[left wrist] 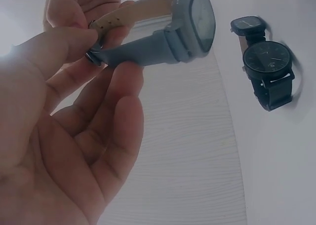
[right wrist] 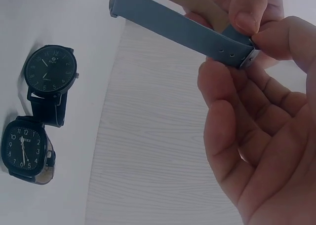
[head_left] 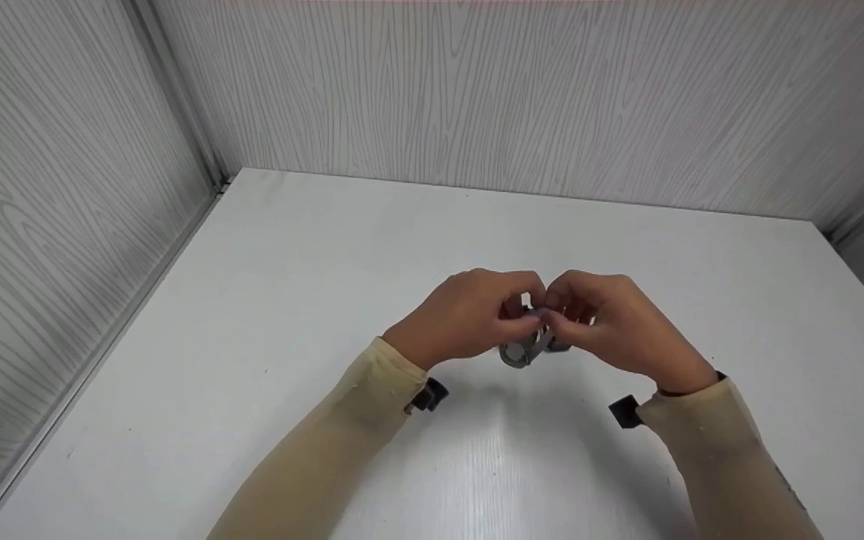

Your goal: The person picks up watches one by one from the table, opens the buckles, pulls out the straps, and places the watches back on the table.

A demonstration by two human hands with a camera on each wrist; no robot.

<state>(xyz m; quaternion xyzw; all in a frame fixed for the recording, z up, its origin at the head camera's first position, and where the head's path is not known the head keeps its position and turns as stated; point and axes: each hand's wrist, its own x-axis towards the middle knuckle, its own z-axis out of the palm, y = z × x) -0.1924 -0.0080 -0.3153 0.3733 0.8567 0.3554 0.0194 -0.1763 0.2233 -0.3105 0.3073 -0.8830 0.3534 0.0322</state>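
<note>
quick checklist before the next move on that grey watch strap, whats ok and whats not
1. Left hand pinches the grey watch at its buckle end: ok.
2. Right hand pinches the strap by the buckle: ok.
3. Strap tip through the buckle: cannot tell, fingers cover it.
4. Watch held above the white table, not resting on it: ok.
5. Round black watch and square black watch lie apart from the hands: ok.

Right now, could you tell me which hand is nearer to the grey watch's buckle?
Neither: left hand and right hand both pinch the strap at the buckle.
</note>
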